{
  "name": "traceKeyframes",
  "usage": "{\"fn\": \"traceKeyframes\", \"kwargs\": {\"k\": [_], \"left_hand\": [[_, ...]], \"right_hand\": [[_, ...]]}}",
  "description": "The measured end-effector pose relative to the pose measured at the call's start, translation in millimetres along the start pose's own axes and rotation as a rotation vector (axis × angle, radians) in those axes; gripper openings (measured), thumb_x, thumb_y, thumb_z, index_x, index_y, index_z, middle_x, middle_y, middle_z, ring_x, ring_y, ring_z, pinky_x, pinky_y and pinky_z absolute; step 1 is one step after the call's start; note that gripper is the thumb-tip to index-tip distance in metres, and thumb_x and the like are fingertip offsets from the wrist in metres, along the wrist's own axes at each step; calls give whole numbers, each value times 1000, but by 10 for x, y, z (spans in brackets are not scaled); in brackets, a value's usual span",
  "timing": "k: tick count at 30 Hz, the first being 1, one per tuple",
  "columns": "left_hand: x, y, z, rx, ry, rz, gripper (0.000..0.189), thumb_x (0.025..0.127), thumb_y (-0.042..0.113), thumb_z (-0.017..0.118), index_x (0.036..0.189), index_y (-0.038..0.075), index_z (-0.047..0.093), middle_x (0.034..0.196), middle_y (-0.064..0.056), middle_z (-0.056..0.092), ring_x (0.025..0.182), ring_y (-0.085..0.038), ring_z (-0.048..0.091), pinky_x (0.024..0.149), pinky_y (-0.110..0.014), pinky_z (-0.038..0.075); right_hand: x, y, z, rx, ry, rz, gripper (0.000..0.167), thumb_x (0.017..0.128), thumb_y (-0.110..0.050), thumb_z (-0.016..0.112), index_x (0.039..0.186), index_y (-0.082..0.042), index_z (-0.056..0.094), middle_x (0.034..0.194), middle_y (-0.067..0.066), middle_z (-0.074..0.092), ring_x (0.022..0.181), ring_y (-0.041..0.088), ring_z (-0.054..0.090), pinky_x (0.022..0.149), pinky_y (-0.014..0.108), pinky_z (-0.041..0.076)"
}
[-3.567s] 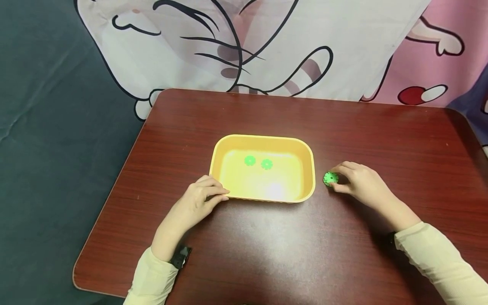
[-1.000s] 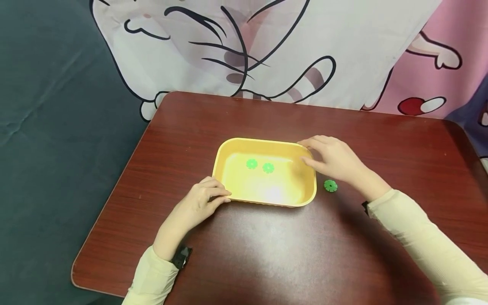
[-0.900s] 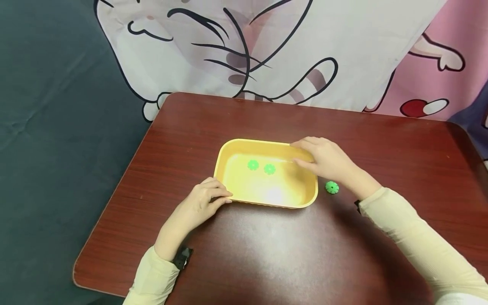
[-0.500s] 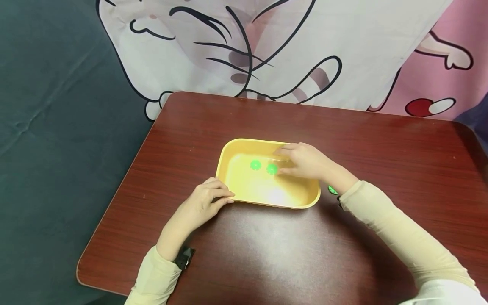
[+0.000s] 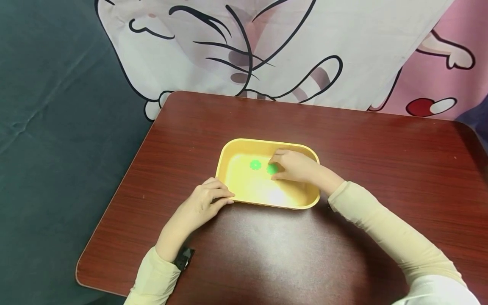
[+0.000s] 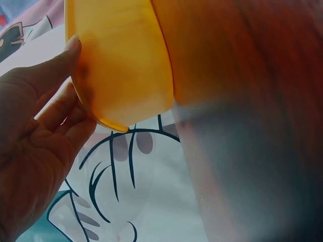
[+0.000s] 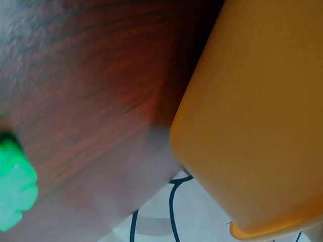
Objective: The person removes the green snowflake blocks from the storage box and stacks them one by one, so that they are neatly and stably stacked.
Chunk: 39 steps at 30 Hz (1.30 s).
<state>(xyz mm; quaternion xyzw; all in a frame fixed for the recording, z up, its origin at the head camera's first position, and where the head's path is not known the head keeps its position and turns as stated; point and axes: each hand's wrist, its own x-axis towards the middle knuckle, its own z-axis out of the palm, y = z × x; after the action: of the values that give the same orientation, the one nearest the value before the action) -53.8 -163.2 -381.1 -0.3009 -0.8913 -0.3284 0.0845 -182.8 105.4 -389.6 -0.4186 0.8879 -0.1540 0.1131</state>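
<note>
My left hand (image 5: pixel 202 201) pinches the near left corner of a yellow plastic tray (image 5: pixel 244 201), its thumb and fingers on the rim; the left wrist view shows the same grip on the tray (image 6: pixel 126 60). Two small flower-shaped notched green discs lie on the tray floor. My right hand (image 5: pixel 299 167) reaches down inside the tray, thumb and fingers curled around the right green disc (image 5: pixel 272 169). The left green disc (image 5: pixel 255 165) lies flat beside it, untouched. Another green disc (image 7: pixel 15 186) rests on the table, visible in the right wrist view and hidden behind my right forearm in the head view.
A dark red wooden table (image 5: pixel 190 127) with rounded corners carries the tray. Behind it hangs a white and pink cartoon-printed cloth (image 5: pixel 366 51). A dark blue-green surface (image 5: pixel 57 169) lies to the left.
My right hand has left the disc at the tray's right, crossed the rim leftward and lowered to the right disc inside. My left hand keeps its place on the corner.
</note>
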Motion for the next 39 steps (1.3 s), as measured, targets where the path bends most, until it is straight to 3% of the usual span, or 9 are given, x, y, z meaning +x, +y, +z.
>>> {"fn": "traceKeyframes", "kwargs": {"k": [7,15,26,39], "left_hand": [[5,6,2,5,16,17,12,76,9,76,88,6,75,82,2,65,83,-13,56,71,-23,51],[20,-14,11,12,25,40,13,76,8,76,88,4,75,80,1,65,82,-14,56,70,-22,50],[23,-5,5,13,26,36,12,75,8,77,87,5,75,80,1,65,82,-14,56,69,-23,50],[4,17,17,12,30,24,13,75,9,77,88,5,75,81,2,65,83,-14,57,71,-23,51]], "right_hand": [[20,-14,2,130,-18,84,34,75,-22,79,102,-5,67,99,4,60,88,17,57,80,31,49],[46,-16,6,133,-35,128,30,75,-22,79,98,-8,66,94,2,59,88,17,57,81,31,48],[14,-27,45,147,-7,103,26,77,-18,77,98,-10,65,93,2,59,85,16,57,78,30,49],[-23,-145,19,72,-3,53,25,76,-12,75,98,-9,63,93,2,55,80,16,53,73,31,48]]}}
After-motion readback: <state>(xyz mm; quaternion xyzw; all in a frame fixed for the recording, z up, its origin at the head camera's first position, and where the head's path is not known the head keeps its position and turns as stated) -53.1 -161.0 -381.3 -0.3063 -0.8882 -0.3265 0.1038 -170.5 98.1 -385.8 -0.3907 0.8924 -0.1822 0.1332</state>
